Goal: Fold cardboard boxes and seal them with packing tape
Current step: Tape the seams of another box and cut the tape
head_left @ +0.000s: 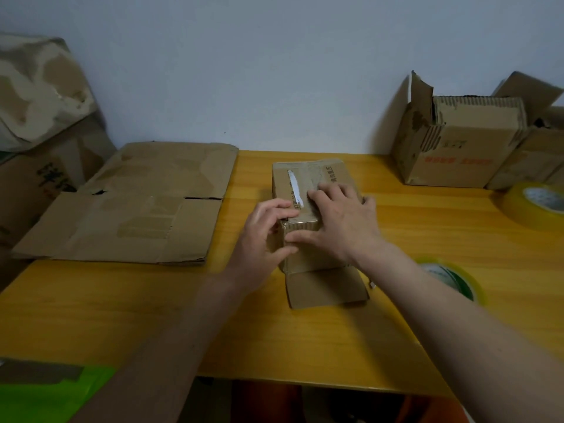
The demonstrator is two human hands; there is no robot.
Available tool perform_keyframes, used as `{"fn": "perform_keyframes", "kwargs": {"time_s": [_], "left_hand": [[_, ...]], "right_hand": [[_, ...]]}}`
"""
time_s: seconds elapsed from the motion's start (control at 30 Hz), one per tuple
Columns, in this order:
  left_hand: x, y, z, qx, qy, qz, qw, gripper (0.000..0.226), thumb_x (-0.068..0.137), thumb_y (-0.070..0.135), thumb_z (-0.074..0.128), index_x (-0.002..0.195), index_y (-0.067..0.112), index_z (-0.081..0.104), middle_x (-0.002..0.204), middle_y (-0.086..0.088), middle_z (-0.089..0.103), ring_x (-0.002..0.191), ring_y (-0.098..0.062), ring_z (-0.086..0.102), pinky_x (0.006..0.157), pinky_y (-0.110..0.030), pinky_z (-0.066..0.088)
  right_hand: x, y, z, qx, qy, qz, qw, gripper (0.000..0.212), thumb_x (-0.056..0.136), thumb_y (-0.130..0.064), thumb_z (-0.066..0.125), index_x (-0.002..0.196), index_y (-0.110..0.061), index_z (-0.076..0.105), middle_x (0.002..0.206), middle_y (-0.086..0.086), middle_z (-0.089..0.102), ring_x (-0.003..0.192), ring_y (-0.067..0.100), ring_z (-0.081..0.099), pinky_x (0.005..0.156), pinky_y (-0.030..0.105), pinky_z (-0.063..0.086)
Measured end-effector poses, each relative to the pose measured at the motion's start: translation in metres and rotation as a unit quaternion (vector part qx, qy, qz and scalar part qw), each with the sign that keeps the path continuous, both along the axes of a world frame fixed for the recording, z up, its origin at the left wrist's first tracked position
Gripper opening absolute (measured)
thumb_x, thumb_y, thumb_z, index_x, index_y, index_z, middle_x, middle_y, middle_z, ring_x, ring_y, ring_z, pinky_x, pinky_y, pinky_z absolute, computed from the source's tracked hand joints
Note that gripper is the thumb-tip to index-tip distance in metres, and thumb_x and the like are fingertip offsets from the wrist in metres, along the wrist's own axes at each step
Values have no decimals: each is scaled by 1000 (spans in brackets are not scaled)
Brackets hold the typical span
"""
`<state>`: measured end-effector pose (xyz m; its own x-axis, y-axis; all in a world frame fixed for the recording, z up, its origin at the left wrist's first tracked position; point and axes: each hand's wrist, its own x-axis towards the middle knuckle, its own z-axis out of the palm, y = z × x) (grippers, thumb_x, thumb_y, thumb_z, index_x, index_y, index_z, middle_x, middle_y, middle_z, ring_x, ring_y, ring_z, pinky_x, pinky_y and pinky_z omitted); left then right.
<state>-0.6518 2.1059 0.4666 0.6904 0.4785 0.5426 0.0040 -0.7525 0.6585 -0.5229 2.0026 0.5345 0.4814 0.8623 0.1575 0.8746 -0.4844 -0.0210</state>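
A small brown cardboard box (305,181) lies on the yellow wooden table (305,337), with a white strip of tape on its top. One flap (326,288) hangs open toward me at its near end. My right hand (341,218) lies flat on the top, thumb down against the near face. My left hand (262,239) touches the near left corner, fingers loosely bent on the top edge and thumb on the front. A roll of clear yellowish packing tape (451,277) lies on the table beside my right forearm.
A large flattened cardboard box (134,209) lies at the left. An open box (457,145) stands at the back right, with another box (531,157) beside it. A second tape roll (534,206) sits at the right edge. Stacked cartons (39,132) stand far left.
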Motion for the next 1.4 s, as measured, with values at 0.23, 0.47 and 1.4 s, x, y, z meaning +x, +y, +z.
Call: {"fn": "perform_keyframes", "kwargs": {"time_s": [0.23, 0.47, 1.4], "left_hand": [[-5, 2, 5, -18, 23, -6, 1000, 46, 78, 51, 64, 120, 34, 55, 129, 16, 43, 124, -6, 42, 98, -24, 39], [38, 4, 8, 56, -47, 128, 989, 47, 79, 56, 59, 81, 9, 56, 99, -1, 45, 103, -15, 36, 86, -10, 30], [51, 3, 16, -18, -73, 147, 986, 43, 92, 48, 38, 85, 10, 56, 91, 2, 52, 94, -15, 46, 80, -26, 39]], "right_hand": [[24, -15, -9, 69, 36, 73, 994, 74, 79, -68, 53, 142, -35, 35, 153, -5, 26, 139, 17, 21, 109, 41, 25], [47, -6, -35, 391, 431, 28, 813, 32, 98, -35, 47, 121, -18, 64, 139, 0, 52, 130, 6, 42, 110, 30, 36], [75, 1, -21, 228, 131, 163, 951, 61, 80, -72, 46, 103, -16, 46, 157, -6, 14, 133, 12, 34, 95, 33, 45]]}}
